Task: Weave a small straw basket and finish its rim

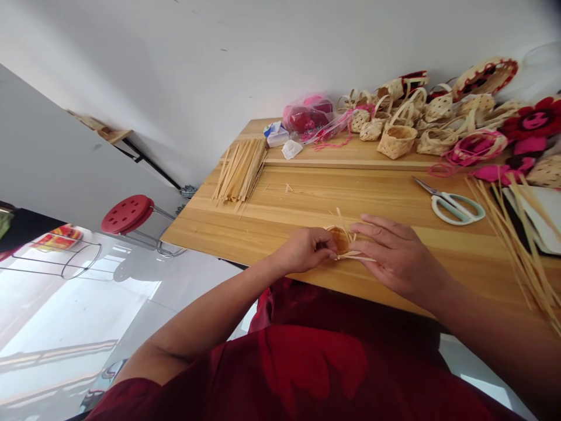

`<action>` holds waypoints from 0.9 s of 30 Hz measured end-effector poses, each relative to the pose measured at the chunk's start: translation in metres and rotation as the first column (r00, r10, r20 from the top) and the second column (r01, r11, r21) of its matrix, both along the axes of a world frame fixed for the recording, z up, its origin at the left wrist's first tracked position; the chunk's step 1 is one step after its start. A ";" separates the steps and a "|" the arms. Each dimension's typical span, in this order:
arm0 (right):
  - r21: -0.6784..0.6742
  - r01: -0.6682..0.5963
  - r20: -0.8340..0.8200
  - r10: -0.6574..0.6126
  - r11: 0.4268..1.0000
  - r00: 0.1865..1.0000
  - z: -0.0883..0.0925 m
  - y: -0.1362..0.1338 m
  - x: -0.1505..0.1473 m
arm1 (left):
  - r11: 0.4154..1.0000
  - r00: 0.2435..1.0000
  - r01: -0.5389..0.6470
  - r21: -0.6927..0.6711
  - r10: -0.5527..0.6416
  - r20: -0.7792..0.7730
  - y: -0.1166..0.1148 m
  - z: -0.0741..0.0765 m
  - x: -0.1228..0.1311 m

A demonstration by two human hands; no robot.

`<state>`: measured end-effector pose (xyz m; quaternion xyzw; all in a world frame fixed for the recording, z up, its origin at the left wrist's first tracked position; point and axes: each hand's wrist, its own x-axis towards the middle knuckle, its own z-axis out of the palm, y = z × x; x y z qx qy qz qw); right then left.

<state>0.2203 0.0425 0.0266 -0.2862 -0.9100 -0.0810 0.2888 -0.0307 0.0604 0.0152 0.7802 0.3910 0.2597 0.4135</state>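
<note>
Woven strip basket base (340,240) sits pinched in my left hand (302,250); my right hand (397,256) lies spread against it, loose strips (357,256) sticking out. Scissors (453,204) lie beyond the right hand on the worktop (333,196).

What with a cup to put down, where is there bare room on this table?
The table has bare wood between the bundle of bamboo strips and the scissors, beyond the left hand and right hand. It's crowded along the far edge, with woven baskets, and at the right end, with loose strips.
</note>
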 end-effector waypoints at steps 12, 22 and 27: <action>-0.161 -0.116 -0.121 0.097 0.980 0.988 -0.013 0.007 -0.006 | 0.976 0.998 -0.054 0.211 0.045 0.047 -0.011 -0.020 0.006; 0.193 0.155 -0.073 -0.144 0.969 0.987 -0.015 -0.021 -0.017 | 0.990 0.991 -0.092 0.102 0.081 0.110 -0.010 -0.027 0.005; 0.201 0.263 -0.136 -0.239 0.944 0.961 -0.024 -0.037 -0.027 | 0.993 0.985 -0.090 0.081 0.077 0.152 -0.009 -0.027 0.006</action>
